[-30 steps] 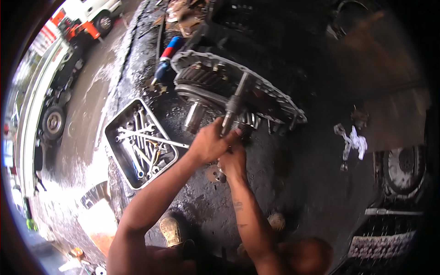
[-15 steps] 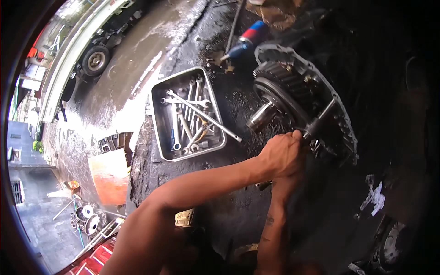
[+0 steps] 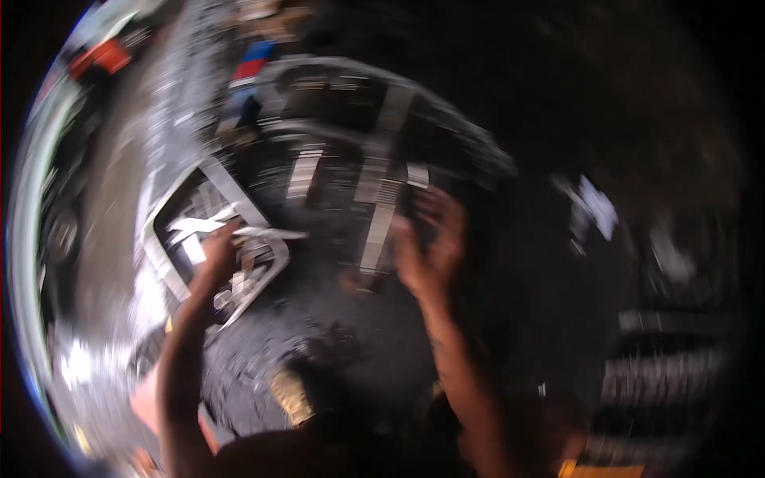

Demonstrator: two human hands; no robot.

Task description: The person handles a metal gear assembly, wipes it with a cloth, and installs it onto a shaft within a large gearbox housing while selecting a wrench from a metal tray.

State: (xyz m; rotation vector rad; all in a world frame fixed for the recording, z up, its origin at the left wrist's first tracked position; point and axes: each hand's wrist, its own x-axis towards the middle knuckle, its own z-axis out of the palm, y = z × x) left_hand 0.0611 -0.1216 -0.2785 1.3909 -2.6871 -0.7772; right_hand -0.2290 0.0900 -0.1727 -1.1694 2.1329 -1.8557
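Observation:
Motion blurs the whole picture. My left hand (image 3: 217, 251) is over the metal tray (image 3: 166, 267), among the wrenches (image 3: 205, 225) in it; its fingers are too smeared to tell whether they hold one. My right hand (image 3: 434, 243) is raised with thumb and fingers apart, holding nothing visible. Just left of it a shiny metal bar (image 3: 377, 235) extends from the gear assembly, its near end low over the ground. Beyond both hands lies the grey gear housing (image 3: 470, 131), with a stubby bright shaft (image 3: 305, 174) left of the bar.
A blue and red can (image 3: 253, 62) is near the housing's far left side. Crumpled white scrap (image 3: 596, 209) lies on the dark ground to the right. My tan shoe (image 3: 292, 396) shows near the bottom. A wet concrete strip (image 3: 127, 159) runs along the left.
My hands were together at the bar by the housing; now they are apart, the left at the tray and the right opened beside the bar. The view has swung, shifting everything leftward.

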